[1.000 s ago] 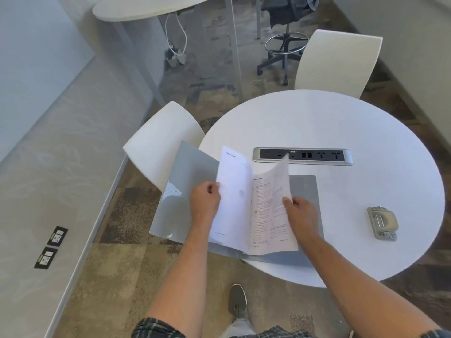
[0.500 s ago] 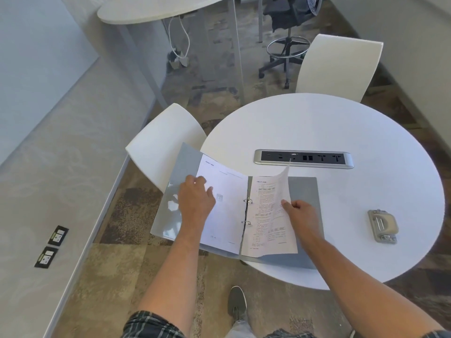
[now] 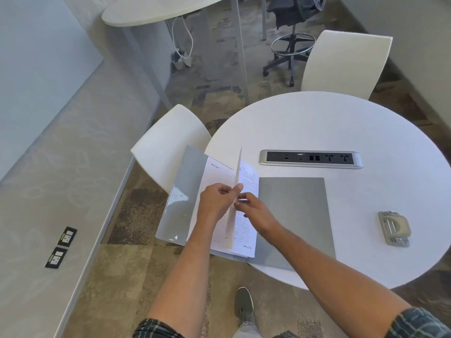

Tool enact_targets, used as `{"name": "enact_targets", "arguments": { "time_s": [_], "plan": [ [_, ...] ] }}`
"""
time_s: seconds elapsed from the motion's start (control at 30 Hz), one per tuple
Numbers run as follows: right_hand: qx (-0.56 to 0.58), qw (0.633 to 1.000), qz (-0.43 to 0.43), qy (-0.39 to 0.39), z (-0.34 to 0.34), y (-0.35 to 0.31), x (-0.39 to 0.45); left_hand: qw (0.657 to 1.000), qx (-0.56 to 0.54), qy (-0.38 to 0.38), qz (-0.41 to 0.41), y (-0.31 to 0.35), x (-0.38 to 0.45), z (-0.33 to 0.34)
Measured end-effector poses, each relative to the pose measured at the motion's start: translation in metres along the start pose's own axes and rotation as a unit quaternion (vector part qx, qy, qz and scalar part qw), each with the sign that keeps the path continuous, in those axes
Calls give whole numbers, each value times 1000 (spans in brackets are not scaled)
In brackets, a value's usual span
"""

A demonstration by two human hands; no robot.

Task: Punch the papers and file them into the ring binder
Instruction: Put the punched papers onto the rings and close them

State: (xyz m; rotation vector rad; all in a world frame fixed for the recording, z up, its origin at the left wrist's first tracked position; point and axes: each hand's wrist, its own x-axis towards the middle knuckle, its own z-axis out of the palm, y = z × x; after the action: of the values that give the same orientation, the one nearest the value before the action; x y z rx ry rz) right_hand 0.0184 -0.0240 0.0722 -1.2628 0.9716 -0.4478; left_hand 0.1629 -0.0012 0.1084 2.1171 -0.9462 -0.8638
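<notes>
Table [image 3: 341,123] open — hole punch [image 3: 394,228] sits right.

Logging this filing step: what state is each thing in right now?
Binder: open flat, left cover hanging past the table edge.
Sheet: standing on edge mid-turn.
Left hand: pinching the sheet.
Right hand: fingers on the pages.
Punch: untouched on the table.

a small heading on the left filed page [image 3: 214,181] reads "nextins"; other print is illegible
</notes>
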Motion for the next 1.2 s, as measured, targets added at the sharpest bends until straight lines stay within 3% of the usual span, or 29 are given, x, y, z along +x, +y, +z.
{"name": "enact_targets", "arguments": {
  "time_s": [0.1, 0.2, 0.3, 0.37, 0.47, 0.77, 1.0, 1.2],
  "plan": [
    [17, 997, 3, -73, 3, 9, 6, 994, 105, 24, 31, -4, 2, -3],
    [-12, 992, 6, -128, 1, 22, 12, 962, 266, 54, 42, -10, 8, -5],
    [-187, 976, 15, -107, -6, 35, 17, 929, 365, 49, 38, -17, 15, -7],
    [-325, 941, 29, -91, -14, 47, 20, 906, 418, 53, 35, -22, 20, -8],
    [-417, 900, 42, -122, -26, 67, 19, 886, 457, 65, 38, -31, 26, -5],
    [-574, 799, 46, -173, -28, 76, 19, 894, 444, 53, -45, -53, 43, 3],
    [-623, 761, 38, -177, -26, 86, 29, 917, 371, 40, -142, -69, 64, 4],
    [-627, 760, 23, -173, -29, 92, 30, 933, 293, 38, -205, -90, 69, 4]
  ]
}}
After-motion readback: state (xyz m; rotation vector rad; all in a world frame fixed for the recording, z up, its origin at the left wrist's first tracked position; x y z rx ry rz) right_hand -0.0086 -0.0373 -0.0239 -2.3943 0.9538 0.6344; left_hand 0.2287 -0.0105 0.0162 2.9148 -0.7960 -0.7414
